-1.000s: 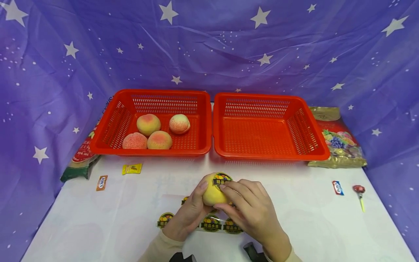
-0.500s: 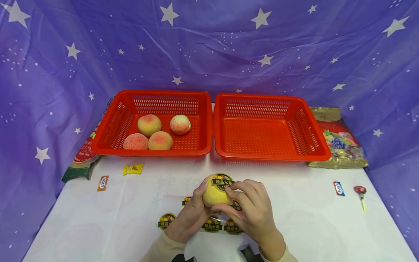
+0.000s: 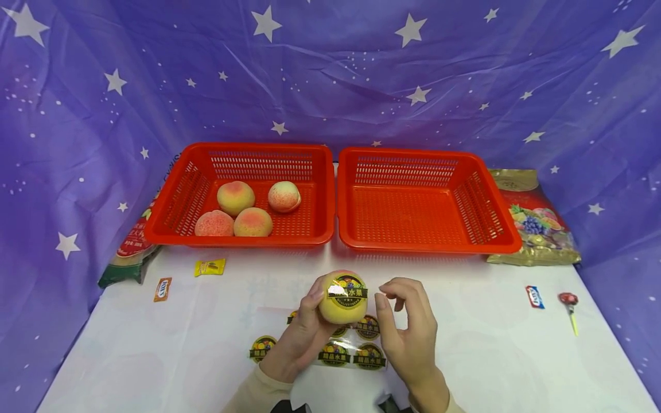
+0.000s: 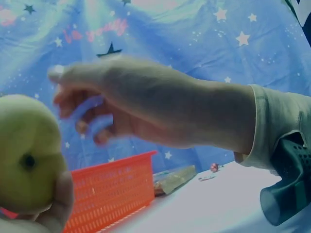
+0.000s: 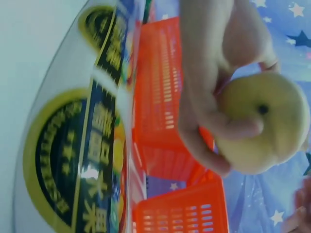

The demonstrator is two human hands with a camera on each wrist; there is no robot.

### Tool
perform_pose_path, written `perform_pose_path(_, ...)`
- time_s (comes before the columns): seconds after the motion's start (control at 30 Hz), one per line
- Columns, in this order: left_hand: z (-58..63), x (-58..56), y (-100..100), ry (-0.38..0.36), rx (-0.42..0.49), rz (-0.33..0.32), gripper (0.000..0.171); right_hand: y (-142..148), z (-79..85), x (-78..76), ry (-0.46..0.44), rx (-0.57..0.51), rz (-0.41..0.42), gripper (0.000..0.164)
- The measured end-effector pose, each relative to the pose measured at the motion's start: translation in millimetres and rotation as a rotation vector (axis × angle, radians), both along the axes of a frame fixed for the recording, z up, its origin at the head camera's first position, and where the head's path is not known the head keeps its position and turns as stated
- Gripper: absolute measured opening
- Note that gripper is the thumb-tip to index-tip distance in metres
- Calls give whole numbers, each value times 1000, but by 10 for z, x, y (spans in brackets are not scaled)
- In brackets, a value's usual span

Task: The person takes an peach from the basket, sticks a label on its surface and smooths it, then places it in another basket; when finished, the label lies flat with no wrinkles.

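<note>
My left hand [image 3: 296, 341] grips a yellow peach [image 3: 331, 314] from its left side and below, over the middle of the table. On the peach's upper face sits a round black-and-gold sticker [image 3: 348, 299] with fruit pictures and lettering. My right hand [image 3: 412, 332] is just right of the peach, apart from it, its fingers loosely bent around nothing. Under the hands lies a clear sheet of stickers [image 3: 352, 348], partly covered by the left hand. In the right wrist view the stem end of the peach [image 5: 286, 104] shows among the left fingers.
A red basket [image 3: 237, 240] with several peaches stands at the back left. Beside it is a second red basket [image 3: 428, 248]. Packaged bags [image 3: 537, 229] lie at the outer sides. Small wrapped candies [image 3: 209, 267] and a lollipop [image 3: 568, 299] are on the white table.
The right hand, which was touching the sticker on the peach, has let go and drawn back to the right. The sticker stays on the peach, held in the left hand.
</note>
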State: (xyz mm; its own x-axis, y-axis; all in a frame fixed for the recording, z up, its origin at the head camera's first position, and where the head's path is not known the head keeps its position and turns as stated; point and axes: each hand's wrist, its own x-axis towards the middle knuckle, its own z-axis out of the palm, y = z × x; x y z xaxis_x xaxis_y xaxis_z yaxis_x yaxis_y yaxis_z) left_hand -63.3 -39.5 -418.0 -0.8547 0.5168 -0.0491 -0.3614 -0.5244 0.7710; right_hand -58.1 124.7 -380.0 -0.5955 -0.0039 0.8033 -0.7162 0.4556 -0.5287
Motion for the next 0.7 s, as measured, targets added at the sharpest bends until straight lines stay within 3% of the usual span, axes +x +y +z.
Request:
perform_pose_path(0.13, -2, -16, 10, -9, 5, 37, 44, 11, -81, 74, -475, 1, 11, 26)
perform_pose_path(0.23, 5, -21, 29, -21, -15, 53, 44, -21, -126, 103, -652, 2, 63, 29)
perform_pose_path(0.43, 19, -5, 61, 32, -113, 89, 44, -85, -166, 118, -650, 32, 72, 28)
perform_pose_path(0.7, -29, 69, 93, 248, -301, 225, 53, -142, -183, 129, -576, 125, -19, 26)
